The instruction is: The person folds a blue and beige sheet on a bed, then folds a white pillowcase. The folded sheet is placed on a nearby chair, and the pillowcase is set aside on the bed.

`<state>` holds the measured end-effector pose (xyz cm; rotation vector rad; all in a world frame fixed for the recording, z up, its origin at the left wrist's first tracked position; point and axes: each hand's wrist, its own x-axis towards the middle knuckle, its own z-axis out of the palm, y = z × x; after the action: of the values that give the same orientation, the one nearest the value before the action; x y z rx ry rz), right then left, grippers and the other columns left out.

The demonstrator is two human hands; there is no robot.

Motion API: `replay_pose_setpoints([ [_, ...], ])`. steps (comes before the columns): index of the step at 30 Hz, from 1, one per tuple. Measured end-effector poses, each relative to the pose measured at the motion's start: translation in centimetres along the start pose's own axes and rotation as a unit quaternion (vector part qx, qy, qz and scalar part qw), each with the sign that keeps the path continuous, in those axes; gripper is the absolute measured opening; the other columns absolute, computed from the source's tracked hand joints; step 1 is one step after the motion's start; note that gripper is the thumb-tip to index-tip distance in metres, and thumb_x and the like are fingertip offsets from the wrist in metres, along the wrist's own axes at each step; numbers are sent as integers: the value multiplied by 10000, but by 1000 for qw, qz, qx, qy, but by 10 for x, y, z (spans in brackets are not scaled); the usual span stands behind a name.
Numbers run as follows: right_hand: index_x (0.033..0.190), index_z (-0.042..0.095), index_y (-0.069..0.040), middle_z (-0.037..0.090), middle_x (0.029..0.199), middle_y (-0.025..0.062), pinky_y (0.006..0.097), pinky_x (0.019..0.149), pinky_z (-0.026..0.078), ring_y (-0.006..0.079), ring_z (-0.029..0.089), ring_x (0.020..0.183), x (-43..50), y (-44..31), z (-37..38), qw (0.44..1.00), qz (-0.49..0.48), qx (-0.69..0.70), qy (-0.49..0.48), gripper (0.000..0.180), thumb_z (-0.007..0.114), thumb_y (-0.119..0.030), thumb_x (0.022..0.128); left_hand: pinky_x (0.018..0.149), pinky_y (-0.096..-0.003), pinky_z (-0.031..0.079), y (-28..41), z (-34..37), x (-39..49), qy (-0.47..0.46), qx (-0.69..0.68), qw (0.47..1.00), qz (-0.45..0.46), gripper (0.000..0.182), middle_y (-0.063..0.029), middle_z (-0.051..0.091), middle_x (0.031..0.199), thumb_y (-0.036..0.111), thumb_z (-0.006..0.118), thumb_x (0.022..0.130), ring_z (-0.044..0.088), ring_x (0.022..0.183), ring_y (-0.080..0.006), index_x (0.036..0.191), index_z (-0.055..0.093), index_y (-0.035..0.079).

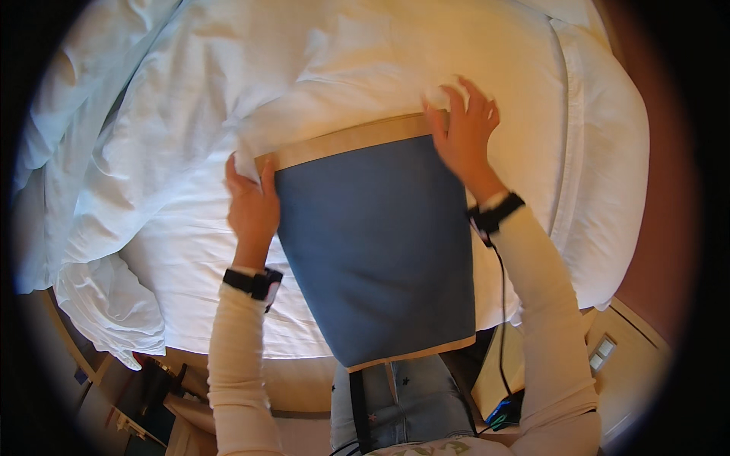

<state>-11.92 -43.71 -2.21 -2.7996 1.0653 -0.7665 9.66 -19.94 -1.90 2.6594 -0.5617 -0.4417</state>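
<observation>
A folded blue-grey cloth (379,239) with tan border bands lies over the white bedding, its near end reaching past the bed's edge towards my legs. At its far left corner is my left hand (251,208), the thumb over the tan band and the fingers spread to the left of it. My right hand (465,137) is at the far right corner. Its thumb overlaps the band, while the other fingers stand apart beyond it, slightly blurred. White bedding shows in the gap between thumb and fingers of the left hand.
Rumpled white duvet (171,119) covers the bed's left side. A white pillow (610,171) is at the right. Beside the bed's near right corner stands a wooden cabinet (633,336) with a switch panel (603,353). A black cable (503,319) runs from my right wrist strap.
</observation>
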Motion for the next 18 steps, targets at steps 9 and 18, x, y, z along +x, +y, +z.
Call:
replay_pose_setpoints([
  [9,1461,377,-131,355,1523,78,638,1116,64,265,317,1408,-71,17,-30,965,-90,40,-243,674,580,-463,911,1147,-586,73,-1,7,-48,-49,162,923,345,647,-99,325,1540,550,499,925,275,1421,-346,1473,389,225],
  [18,1445,399,-106,370,1514,74,635,1127,83,263,321,1405,-137,-14,-91,924,-116,154,-331,723,590,-521,884,1130,-625,-13,-36,-9,-94,-113,81,889,436,634,-79,327,1546,586,536,885,233,1446,-332,1430,463,271],
])
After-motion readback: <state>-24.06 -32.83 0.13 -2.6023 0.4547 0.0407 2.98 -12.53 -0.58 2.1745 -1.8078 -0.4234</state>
